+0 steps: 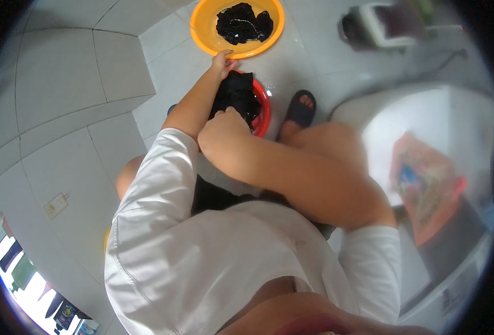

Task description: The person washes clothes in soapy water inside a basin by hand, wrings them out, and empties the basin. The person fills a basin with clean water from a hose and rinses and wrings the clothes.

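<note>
A red basin (265,109) stands on the floor before me, with wet black cloth (236,94) in and over it. My right hand (224,130) is closed at the cloth's near end, fingers bunched on it. My left hand (225,63) reaches beyond, to the cloth's far end and right by the near rim of a yellow basin (196,30). Its grip is partly hidden, so I cannot tell if it holds cloth or touches the rim. More wet black cloth (243,23) lies in a little water inside the yellow basin.
Grey tiled wall (58,75) rises at left, with a wall plate (56,205). My slippered foot (301,109) is right of the red basin. At right, a reddish plastic bag (427,184) rests on a white surface (393,113). A blurred dark-and-white object (381,25) is at upper right.
</note>
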### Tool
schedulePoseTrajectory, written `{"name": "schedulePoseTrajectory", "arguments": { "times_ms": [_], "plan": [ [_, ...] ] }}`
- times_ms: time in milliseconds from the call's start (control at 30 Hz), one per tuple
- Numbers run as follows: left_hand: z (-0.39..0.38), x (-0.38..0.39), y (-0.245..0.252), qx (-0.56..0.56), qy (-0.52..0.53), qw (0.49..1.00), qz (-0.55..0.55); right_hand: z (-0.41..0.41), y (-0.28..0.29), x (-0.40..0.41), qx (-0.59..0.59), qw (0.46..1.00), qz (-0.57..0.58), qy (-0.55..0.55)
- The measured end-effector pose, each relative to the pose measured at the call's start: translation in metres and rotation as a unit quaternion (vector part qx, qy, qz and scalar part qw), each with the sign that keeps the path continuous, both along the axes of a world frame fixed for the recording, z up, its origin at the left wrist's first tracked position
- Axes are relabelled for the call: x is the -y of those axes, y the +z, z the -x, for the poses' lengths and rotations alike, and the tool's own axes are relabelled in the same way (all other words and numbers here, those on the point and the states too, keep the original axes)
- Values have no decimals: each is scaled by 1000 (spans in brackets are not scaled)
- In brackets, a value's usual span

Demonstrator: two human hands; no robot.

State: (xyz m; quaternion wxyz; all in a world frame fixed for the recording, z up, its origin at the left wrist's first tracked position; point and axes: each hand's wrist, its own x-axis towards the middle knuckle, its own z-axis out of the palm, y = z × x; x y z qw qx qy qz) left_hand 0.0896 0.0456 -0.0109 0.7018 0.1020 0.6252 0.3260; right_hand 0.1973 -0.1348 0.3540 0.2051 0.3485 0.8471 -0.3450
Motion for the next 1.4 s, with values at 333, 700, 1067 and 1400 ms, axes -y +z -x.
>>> {"name": "schedulePoseTrajectory", "arguments": {
  "times_ms": [333,700,1067,1400],
  "plan": [
    [-16,11,4,-4,5,1000,11,10,-28,0,41,999,-3,-33],
    [-33,25,4,57,-8,998,10,14,-42,1,30,998,-19,-55],
    [13,8,-3,67,80,994,30,12,-28,-1,35,999,-9,-11],
    [17,18,13,18,-33,999,-9,28,-73,3,30,999,-35,-28]
  ]
}}
